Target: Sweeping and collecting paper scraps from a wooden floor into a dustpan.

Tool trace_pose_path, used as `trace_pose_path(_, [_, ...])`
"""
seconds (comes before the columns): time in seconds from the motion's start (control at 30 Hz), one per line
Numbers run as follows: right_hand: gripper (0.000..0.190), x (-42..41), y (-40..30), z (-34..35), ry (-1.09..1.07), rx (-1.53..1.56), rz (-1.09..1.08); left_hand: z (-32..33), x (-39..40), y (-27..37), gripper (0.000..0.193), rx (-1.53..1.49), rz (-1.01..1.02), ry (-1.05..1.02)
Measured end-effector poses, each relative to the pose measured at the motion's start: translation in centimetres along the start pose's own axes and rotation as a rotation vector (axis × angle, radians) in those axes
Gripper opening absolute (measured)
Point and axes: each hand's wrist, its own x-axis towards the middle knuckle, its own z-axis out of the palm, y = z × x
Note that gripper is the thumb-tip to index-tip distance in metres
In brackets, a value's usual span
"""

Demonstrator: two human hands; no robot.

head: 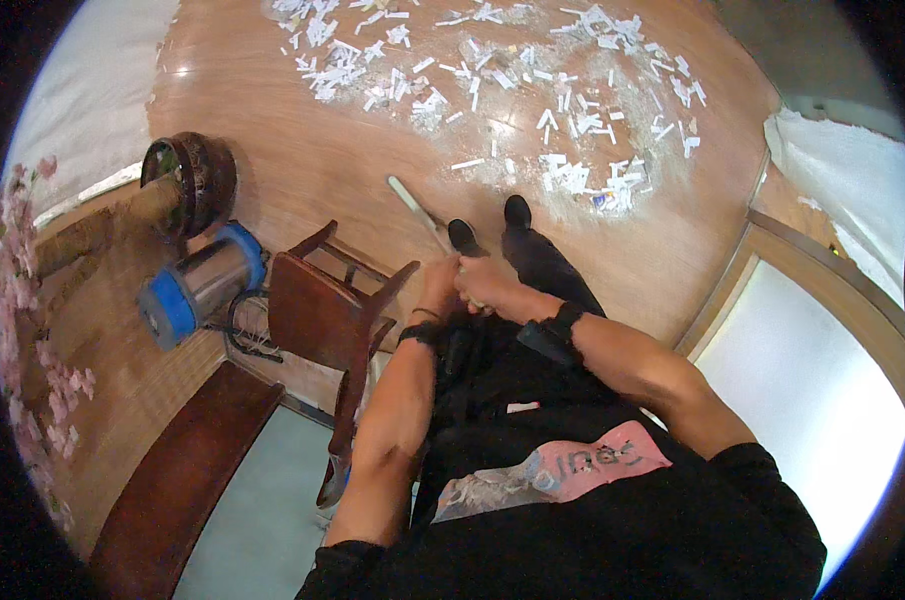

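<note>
My left hand (441,283) and my right hand (490,285) are closed close together in front of my waist, around a long thin tool (411,201). Its pale, narrow far part points up and left over the wooden floor, just left of my black shoes. The kind of tool cannot be told, and its near end is hidden by my hands and dark clothing. Beyond my feet, many white paper strips (568,178) and pale dusty debris lie scattered on the floor (332,161) in loose clusters.
At left are a dark wooden chair (317,311), a blue-ended metallic cylinder (216,285) with cables nearby, a dark round pot (197,180) and pink blossoms (21,277). A wood-framed pale panel (790,375) stands at right, near white sheeting (842,172).
</note>
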Motion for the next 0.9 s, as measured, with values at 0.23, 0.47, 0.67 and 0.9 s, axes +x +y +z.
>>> trace_pose_path(0.23, [0.035, -3.0, -1.0, -3.2, 0.118, 0.007, -0.042, 3.9, -0.3, 2.9, 0.03, -0.209, 0.08, -0.108])
trace_pose_path(0.47, [0.065, -4.8, -1.6, 1.7, 0.149, -0.069, -0.099, 0.4, -0.4, 0.8, 0.028, 0.244, 0.538, 0.031])
trace_pose_path(0.67, [0.042, -3.8, 0.5, 5.0, 0.04, 0.056, -0.118, -2.5, 0.0, -3.8, 0.025, -0.172, 0.146, -0.015])
trace_pose_path(0.9, [0.026, -4.0, 3.2, 7.6, 0.087, -0.039, 0.019, -2.1, 4.6, -13.6, 0.027, 0.257, 0.733, -0.146])
